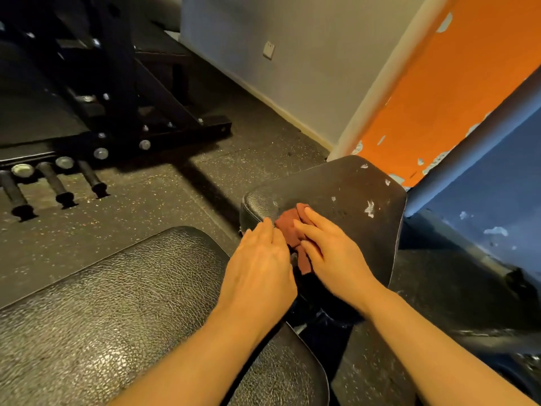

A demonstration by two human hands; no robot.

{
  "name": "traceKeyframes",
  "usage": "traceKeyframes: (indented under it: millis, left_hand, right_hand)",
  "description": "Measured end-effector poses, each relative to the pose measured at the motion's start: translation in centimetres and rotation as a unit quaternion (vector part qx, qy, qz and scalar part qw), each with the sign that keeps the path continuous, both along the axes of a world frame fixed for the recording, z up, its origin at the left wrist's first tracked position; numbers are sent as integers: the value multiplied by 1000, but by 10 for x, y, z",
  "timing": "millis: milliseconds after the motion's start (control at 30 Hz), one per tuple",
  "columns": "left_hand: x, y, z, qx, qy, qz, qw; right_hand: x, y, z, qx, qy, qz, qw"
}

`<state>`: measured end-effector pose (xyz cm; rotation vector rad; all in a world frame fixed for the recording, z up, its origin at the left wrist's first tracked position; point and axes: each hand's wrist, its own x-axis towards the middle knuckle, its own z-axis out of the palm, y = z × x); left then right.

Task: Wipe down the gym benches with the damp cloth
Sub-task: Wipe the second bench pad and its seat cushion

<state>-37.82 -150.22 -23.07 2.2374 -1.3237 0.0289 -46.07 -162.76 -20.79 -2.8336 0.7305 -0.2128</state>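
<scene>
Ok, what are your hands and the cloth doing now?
Left hand and right hand flat, pressing reddish-brown cloth on small black padded seat. Nothing blocking.

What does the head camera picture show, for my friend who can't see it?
Two bare hands press a reddish-brown cloth onto a small black bench pad flecked with white marks: the right hand lies flat on the cloth, the left hand rests beside it. A bigger black pad sits nearer, with a dark speckled floor and an orange wall behind.
</scene>
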Motion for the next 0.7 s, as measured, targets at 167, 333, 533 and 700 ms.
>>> traceKeyframes:
  millis: [167,333,533,700]
  left_hand:
    - [1,-1,-1,11,10,14,1000]
    - [1,-1,1,8,18,29,999]
    - [0,1,4,38,43,22,998]
    - [-2,1,5,52,13,22,998]
  right_hand:
    - [62,-25,-11,3,-4,-3,1000]
    - [84,-34,-11,16,1,0,1000]
    - [28,-15,-4,6,1,59,998]
    - [22,-14,-13,-93,-12,56,994]
